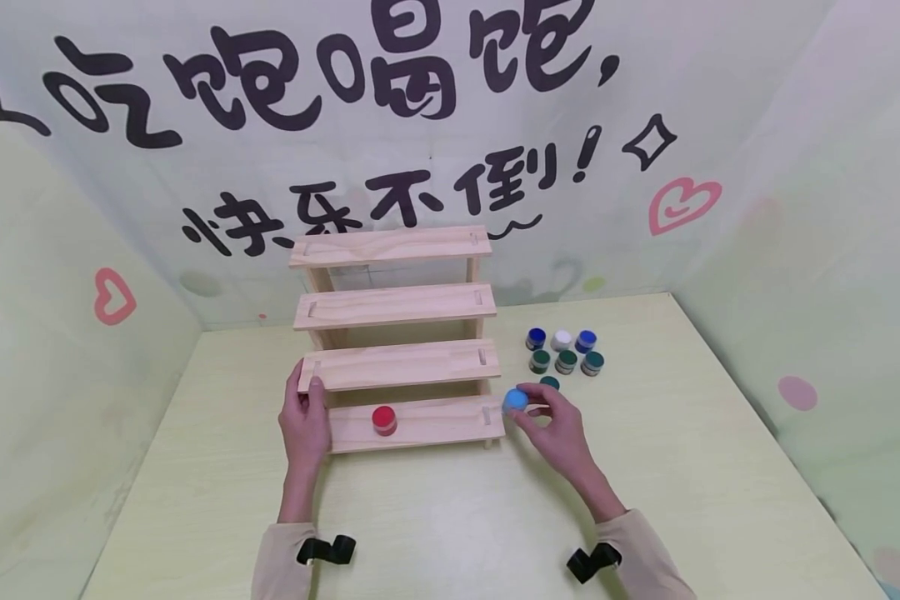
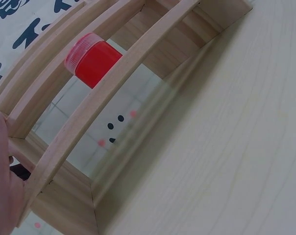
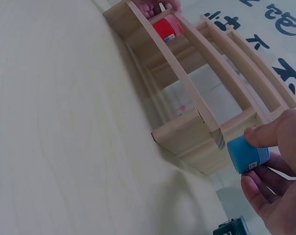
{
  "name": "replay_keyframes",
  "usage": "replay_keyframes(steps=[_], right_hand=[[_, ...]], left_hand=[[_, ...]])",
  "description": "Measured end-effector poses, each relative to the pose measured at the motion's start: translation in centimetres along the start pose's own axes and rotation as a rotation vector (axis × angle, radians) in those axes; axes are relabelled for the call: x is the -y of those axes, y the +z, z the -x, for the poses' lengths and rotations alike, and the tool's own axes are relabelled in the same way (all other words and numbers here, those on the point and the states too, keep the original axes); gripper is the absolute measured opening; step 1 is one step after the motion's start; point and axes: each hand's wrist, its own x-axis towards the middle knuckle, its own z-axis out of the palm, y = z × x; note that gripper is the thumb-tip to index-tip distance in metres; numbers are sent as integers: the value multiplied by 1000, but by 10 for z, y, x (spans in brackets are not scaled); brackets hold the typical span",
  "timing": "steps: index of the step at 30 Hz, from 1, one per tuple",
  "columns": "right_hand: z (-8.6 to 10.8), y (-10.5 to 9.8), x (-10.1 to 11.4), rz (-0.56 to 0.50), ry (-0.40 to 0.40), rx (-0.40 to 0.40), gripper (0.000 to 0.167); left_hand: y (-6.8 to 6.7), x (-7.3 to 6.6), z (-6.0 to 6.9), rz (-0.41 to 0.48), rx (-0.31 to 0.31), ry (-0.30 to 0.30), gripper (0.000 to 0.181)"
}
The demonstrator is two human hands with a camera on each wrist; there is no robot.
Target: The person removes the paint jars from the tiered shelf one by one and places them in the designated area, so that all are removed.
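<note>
My right hand (image 1: 557, 427) pinches a light blue paint jar (image 1: 516, 400) between thumb and fingers, just off the right end of the lowest shelf. In the right wrist view the blue jar (image 3: 248, 152) is tilted, with a small label on its side. A wooden four-step rack (image 1: 397, 363) stands on the table. My left hand (image 1: 305, 427) grips the rack's left side, thumb by the end of the second step from the bottom. A red paint jar (image 1: 384, 421) sits upright on the lowest step, left of its middle; the left wrist view also has this red jar (image 2: 96, 61).
Right of the rack stand several jars: dark blue (image 1: 536, 338), white (image 1: 562, 340), blue (image 1: 586, 341) and dark green (image 1: 566, 362). One more green jar (image 1: 549, 382) is partly hidden behind my right hand. A printed cloth (image 1: 420, 167) hangs behind the table (image 1: 450, 517).
</note>
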Motion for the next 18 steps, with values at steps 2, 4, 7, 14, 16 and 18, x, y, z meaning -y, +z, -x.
replay_keyframes(steps=[2,4,7,14,16,18], right_hand=[[-2,-3,-2,7,3,-7,39],[-5,-6,-4,14,6,-19,39],[-8,-11,-7,25,10,-39,39],[-14,-16,-19,31,29,-122,39],[-15,-16,-23,19,29,-168,40],[-16,-16,-27,8,27,-214,41]], left_hand=[[0,0,0,-3,1,-1,47],[1,0,0,-6,1,-2,47],[1,1,-1,-11,-1,-3,47],[0,3,-1,-21,-14,6,47],[0,3,-1,-16,-13,3,47],[1,3,-1,-18,-12,2,46]])
